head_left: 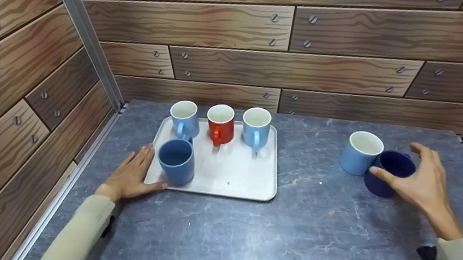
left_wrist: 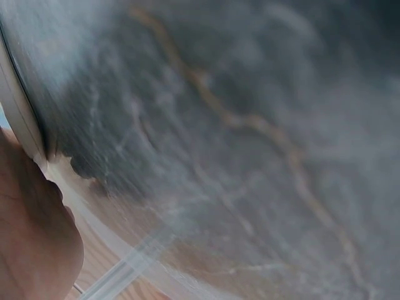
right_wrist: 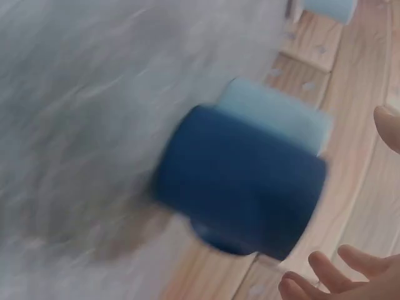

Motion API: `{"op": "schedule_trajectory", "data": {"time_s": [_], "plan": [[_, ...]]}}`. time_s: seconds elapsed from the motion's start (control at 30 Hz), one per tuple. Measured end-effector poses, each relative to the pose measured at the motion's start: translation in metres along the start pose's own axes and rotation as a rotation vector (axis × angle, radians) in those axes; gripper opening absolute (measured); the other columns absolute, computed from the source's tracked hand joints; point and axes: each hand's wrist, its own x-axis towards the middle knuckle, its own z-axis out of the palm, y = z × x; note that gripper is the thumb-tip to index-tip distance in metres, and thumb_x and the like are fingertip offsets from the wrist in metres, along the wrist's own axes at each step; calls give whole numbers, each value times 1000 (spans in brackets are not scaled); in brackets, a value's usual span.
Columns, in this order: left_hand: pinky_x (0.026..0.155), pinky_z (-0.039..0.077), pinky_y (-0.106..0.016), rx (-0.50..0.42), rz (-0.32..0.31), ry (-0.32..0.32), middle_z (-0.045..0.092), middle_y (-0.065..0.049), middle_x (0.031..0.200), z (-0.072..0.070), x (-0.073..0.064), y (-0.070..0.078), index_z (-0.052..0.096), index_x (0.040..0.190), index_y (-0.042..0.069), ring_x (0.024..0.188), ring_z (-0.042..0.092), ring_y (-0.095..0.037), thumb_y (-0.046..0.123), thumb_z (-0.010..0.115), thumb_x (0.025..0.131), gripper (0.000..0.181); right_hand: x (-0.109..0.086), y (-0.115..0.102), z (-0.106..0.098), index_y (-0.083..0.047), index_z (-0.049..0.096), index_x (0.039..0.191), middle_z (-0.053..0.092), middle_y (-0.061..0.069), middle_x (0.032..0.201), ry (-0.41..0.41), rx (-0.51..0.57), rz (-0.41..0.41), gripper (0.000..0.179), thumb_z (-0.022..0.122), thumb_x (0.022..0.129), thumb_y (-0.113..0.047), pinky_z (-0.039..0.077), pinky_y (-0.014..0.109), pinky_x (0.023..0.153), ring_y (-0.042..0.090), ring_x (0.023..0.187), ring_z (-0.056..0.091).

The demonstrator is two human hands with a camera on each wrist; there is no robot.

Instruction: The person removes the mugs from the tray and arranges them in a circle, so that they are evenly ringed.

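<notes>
My right hand (head_left: 425, 186) is spread around a dark blue mug (head_left: 380, 185) on the right of the table. Thumb and fingers are apart; in the right wrist view the fingers (right_wrist: 359, 269) stand clear of the blurred dark blue mug (right_wrist: 240, 181). A light blue mug (head_left: 354, 158) stands close behind it. On the left, my left hand (head_left: 129, 181) lies with extended fingers along the left edge and near corner of a white tray (head_left: 234, 173). Beside its thumb, a greyish-blue mug (head_left: 179, 171) stands on the tray.
Along the tray's back stand a light blue mug (head_left: 187, 124), a red mug (head_left: 223, 132) and another light blue mug (head_left: 254, 131). Wood-patterned panels (head_left: 246, 27) rise behind the grey marbled table (head_left: 251, 246) and on both sides.
</notes>
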Motion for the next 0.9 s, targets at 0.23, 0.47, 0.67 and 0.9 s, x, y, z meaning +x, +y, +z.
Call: {"op": "schedule_trajectory", "data": {"time_s": [0.23,0.47,0.67,0.9], "plan": [[135,12,-59,1,-3,-8,10,-19,179,0,1,-1,14,170,0,166,11,-39,83,60,88,126,3,-52,24,9,50,147,57,34,141,-16,114,-127,99,100,71,-32,39,68,111,53,131,52],[135,11,-59,13,-8,-12,9,-19,179,0,0,-2,14,170,0,167,11,-38,83,59,88,126,10,-108,67,8,49,150,60,30,143,-147,243,-224,102,101,73,-33,40,66,117,49,135,54],[135,11,-59,18,5,-7,10,-19,179,0,2,-3,15,170,-1,166,11,-38,83,60,89,125,11,-150,108,6,48,152,60,28,144,-245,289,-276,105,101,71,-35,42,59,120,45,138,55],[135,11,-58,13,6,-7,10,-19,179,0,0,-2,14,170,0,167,11,-37,82,60,88,125,5,-198,150,2,51,151,62,23,145,-344,339,-294,106,101,69,-43,44,58,119,41,137,57]]}}
